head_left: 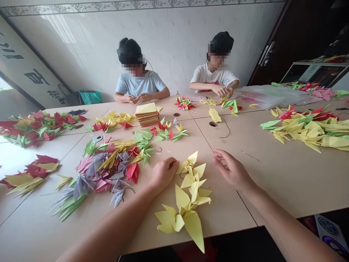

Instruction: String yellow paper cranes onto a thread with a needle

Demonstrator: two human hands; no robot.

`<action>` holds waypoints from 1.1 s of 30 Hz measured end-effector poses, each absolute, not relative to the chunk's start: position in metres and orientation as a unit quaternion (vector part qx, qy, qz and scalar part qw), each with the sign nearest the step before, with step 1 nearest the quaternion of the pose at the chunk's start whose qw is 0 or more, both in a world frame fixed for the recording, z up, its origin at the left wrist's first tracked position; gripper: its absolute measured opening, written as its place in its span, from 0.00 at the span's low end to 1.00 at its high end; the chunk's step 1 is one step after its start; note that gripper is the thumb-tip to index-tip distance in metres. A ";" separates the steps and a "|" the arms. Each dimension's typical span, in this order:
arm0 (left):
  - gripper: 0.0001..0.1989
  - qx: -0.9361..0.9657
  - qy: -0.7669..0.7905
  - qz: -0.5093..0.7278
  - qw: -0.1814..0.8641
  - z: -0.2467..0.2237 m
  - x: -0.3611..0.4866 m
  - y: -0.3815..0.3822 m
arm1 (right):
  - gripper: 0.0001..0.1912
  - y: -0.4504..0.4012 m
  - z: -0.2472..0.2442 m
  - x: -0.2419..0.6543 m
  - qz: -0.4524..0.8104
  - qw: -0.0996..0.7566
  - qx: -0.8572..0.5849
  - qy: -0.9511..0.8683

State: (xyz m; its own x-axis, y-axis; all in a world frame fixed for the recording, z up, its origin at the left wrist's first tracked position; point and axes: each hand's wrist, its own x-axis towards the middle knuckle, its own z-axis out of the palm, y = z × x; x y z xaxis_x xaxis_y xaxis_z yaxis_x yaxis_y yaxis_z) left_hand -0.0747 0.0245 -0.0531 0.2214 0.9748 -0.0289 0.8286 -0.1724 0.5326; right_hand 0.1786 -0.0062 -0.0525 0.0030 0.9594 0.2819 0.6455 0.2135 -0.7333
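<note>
A string of yellow folded paper cranes (188, 205) lies on the table between my two forearms, its near end close to the table's front edge. My left hand (166, 173) rests by the far end of the string, fingers curled in. Whatever it may hold is hidden. A thin dark cord (182, 175) loops among the cranes beside it. To the right, my right hand (230, 167) hovers just over or on the table, fingers loosely apart with nothing seen in them. A thin needle-like piece (249, 155) lies beyond my right wrist.
Mixed paper cranes (102, 171) are heaped left, with yellow and green ones (313, 127) at right. A stack of coloured paper (147, 115) stands mid-table near a round hole (213, 124). Two people (140, 83) sit opposite, hands at small paper pieces.
</note>
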 end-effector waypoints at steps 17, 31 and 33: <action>0.12 0.723 0.562 0.242 0.321 -0.053 -0.078 0.025 | 0.25 -0.088 -0.081 0.220 -0.013 0.374 -0.828 -0.418; 0.12 0.714 0.564 0.243 0.337 -0.054 -0.074 0.026 | 0.21 -0.089 -0.082 0.225 -0.005 0.366 -0.835 -0.412; 0.13 0.715 0.563 0.243 0.337 -0.054 -0.074 0.026 | 0.20 -0.088 -0.083 0.227 -0.001 0.362 -0.833 -0.419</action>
State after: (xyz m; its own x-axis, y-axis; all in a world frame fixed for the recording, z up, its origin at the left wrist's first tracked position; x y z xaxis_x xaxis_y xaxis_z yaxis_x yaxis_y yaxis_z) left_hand -0.0735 0.0257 -0.0537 0.2482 0.9682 -0.0317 0.6412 -0.1397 0.7546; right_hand 0.2270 -0.0883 -0.0826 0.6488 0.6972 0.3051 0.6990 -0.3874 -0.6012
